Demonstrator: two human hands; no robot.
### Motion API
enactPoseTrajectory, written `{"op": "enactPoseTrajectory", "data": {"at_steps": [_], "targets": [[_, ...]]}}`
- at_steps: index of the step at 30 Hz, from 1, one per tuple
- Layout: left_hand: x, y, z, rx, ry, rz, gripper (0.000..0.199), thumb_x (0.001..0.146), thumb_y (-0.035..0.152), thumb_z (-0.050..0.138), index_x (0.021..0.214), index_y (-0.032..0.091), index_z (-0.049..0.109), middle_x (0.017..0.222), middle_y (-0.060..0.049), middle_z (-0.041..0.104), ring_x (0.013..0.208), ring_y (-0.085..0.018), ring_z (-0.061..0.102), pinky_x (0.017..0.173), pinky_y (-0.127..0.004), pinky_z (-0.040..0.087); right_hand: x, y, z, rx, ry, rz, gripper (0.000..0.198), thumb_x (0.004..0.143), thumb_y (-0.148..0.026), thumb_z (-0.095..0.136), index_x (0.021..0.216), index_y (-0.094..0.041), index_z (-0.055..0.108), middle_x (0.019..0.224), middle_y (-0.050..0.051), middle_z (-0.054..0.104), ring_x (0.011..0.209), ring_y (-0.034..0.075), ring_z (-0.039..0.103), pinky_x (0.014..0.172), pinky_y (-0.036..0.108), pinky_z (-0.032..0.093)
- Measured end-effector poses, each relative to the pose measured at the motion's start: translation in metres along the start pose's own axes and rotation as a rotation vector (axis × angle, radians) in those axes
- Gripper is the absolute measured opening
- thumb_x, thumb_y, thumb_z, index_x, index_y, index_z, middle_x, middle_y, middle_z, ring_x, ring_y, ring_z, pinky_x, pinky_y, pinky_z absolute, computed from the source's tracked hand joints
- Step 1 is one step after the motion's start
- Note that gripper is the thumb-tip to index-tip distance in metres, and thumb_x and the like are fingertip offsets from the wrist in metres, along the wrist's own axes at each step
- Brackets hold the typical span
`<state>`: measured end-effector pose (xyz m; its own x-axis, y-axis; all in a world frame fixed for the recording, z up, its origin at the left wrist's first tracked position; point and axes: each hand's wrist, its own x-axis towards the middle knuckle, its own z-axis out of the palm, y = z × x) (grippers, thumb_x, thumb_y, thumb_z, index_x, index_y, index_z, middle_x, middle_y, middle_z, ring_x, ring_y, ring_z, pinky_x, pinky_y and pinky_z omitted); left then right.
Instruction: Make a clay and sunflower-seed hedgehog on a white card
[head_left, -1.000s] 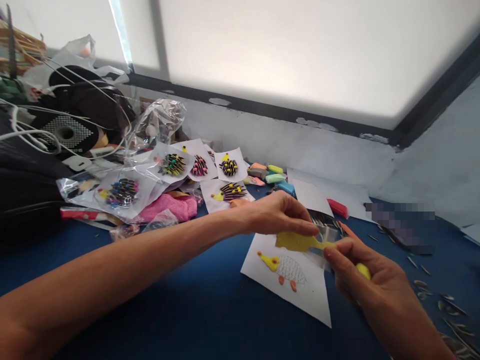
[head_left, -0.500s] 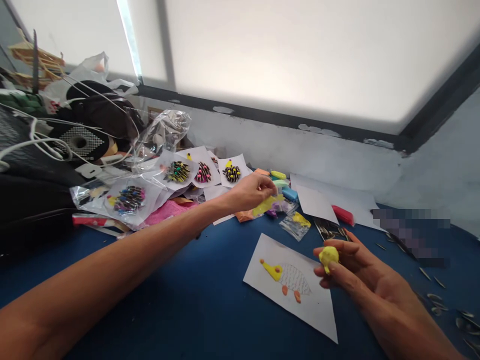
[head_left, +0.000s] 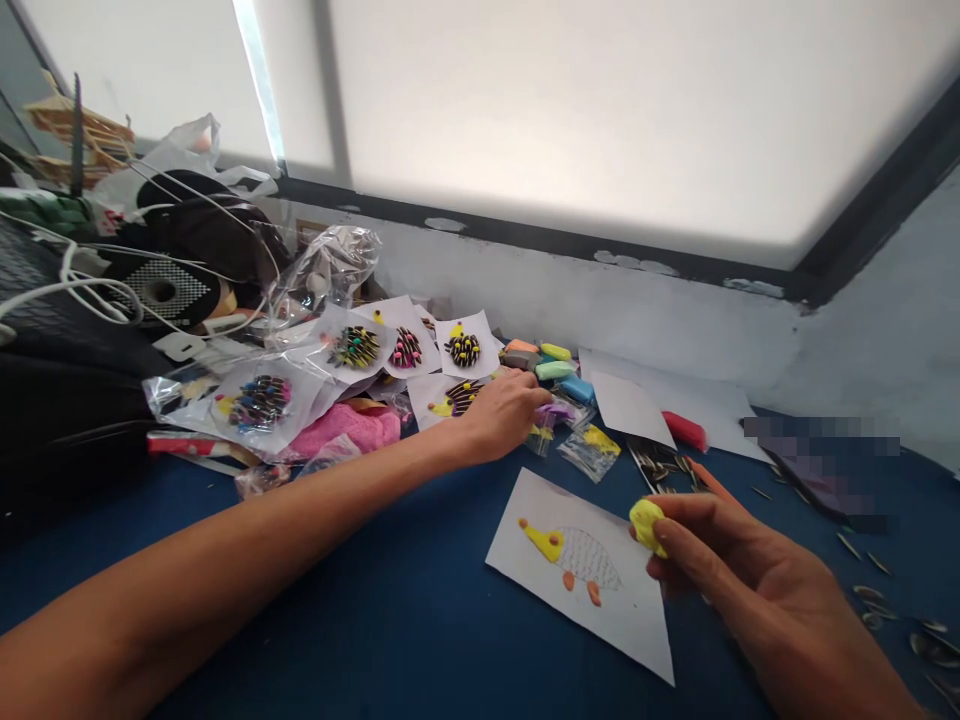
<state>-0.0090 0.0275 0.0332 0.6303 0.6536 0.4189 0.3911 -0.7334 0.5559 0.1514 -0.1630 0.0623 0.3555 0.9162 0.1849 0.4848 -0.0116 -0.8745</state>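
Observation:
My right hand (head_left: 750, 570) pinches a lump of yellow modelling clay (head_left: 648, 527) between thumb and fingers, above the right edge of a paper card (head_left: 622, 630). The card bears a hedgehog drawing (head_left: 589, 558) with a yellow clay face, orange-brown nose and eye, and two orange feet; its body is only pencilled. My left hand (head_left: 510, 412) reaches into the pile of clay packets, fingers curled down and partly hidden. Just under it lies a clear bag with some yellow (head_left: 541, 437). Purple clay (head_left: 556, 410) and another small yellow-clay bag (head_left: 592, 452) are beside it.
Finished hedgehog cards (head_left: 463, 348) and a pink cloth (head_left: 345, 430) lie at the left, near cables and bags. Behind are blue clay (head_left: 576, 389), white sheets (head_left: 626, 400) and red clay (head_left: 684, 431). Sunflower-seed-like shells (head_left: 870, 595) are scattered at right.
My left hand has come down and slightly left over the packets, uncovering the green clay. My right hand has turned a little, bringing the yellow lump slightly left and lower.

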Motion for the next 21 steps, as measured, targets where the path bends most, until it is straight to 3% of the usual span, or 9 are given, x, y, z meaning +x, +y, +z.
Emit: {"op": "enactPoseTrajectory", "data": {"at_steps": [3,5,6,8,11,14,16,21], "targets": [[-0.001,0.013,-0.005,-0.052,0.038,0.022,0.027,0.087,0.007,0.053,0.105,0.013,0.071,0.118,-0.014,0.063,0.117,-0.026,0.051,0.104,-0.044,0.037,0.002,-0.004,-0.005,0.042,-0.08,0.073,0.041,0.065,-0.057,0.078,0.092,-0.025,0.078,0.09,0.01,0.076,0.08,0.026,0.071,0.066,0.035,0.061],[-0.004,0.027,-0.009,-0.129,-0.011,0.027,0.022,0.094,0.022,0.054,0.103,0.013,0.071,0.103,-0.011,0.068,0.1,-0.021,0.061,0.092,-0.036,0.047,0.003,-0.006,-0.007,0.074,-0.112,0.109,0.037,0.063,-0.052,0.081,0.089,-0.026,0.079,0.096,0.009,0.077,0.078,0.024,0.072,0.069,0.035,0.061],[-0.005,0.034,-0.01,-0.211,-0.108,0.04,0.026,0.096,0.031,0.052,0.103,0.015,0.072,0.094,-0.008,0.07,0.087,-0.017,0.064,0.081,-0.03,0.052,0.003,-0.006,-0.008,0.086,-0.112,0.11,0.034,0.063,-0.051,0.081,0.087,-0.027,0.078,0.097,0.009,0.077,0.077,0.024,0.072,0.069,0.035,0.061],[-0.01,0.046,-0.009,-0.596,-0.483,-0.019,0.036,0.096,0.045,0.053,0.108,0.015,0.07,0.097,-0.007,0.072,0.08,-0.015,0.067,0.071,-0.027,0.054,0.003,-0.006,-0.009,0.089,-0.1,0.075,0.03,0.064,-0.051,0.079,0.082,-0.028,0.078,0.097,0.007,0.077,0.077,0.023,0.072,0.066,0.033,0.061],[-0.016,0.059,-0.003,-0.825,-0.709,-0.066,0.034,0.088,0.046,0.066,0.105,0.016,0.071,0.09,-0.006,0.072,0.076,-0.014,0.068,0.069,-0.026,0.055,0.001,-0.002,-0.009,0.04,-0.101,0.036,0.032,0.069,-0.054,0.076,0.087,-0.028,0.077,0.086,0.005,0.076,0.071,0.021,0.07,0.061,0.031,0.061],[-0.02,0.063,0.004,-1.0,-0.675,-0.163,0.026,0.086,0.036,0.07,0.1,0.014,0.071,0.084,-0.004,0.071,0.067,-0.011,0.068,0.066,-0.025,0.055,-0.002,0.005,-0.009,-0.065,-0.044,0.039,0.04,0.07,-0.055,0.075,0.099,-0.028,0.074,0.078,0.004,0.074,0.066,0.021,0.069,0.054,0.029,0.059],[-0.021,0.064,0.006,-1.049,-0.627,-0.217,0.03,0.082,0.039,0.074,0.097,0.013,0.072,0.079,-0.003,0.071,0.065,-0.011,0.068,0.065,-0.025,0.055,-0.004,0.009,-0.008,-0.133,0.001,0.027,0.044,0.069,-0.055,0.076,0.103,-0.027,0.072,0.078,0.003,0.074,0.068,0.022,0.07,0.052,0.029,0.057],[-0.025,0.067,0.01,-1.104,-0.551,-0.255,0.043,0.07,0.051,0.081,0.084,0.012,0.069,0.074,-0.002,0.07,0.061,-0.011,0.066,0.058,-0.023,0.051,-0.004,0.011,-0.006,-0.157,0.046,-0.054,0.034,0.071,-0.052,0.075,0.091,-0.025,0.073,0.069,0.001,0.072,0.064,0.02,0.068,0.05,0.026,0.054]]}}
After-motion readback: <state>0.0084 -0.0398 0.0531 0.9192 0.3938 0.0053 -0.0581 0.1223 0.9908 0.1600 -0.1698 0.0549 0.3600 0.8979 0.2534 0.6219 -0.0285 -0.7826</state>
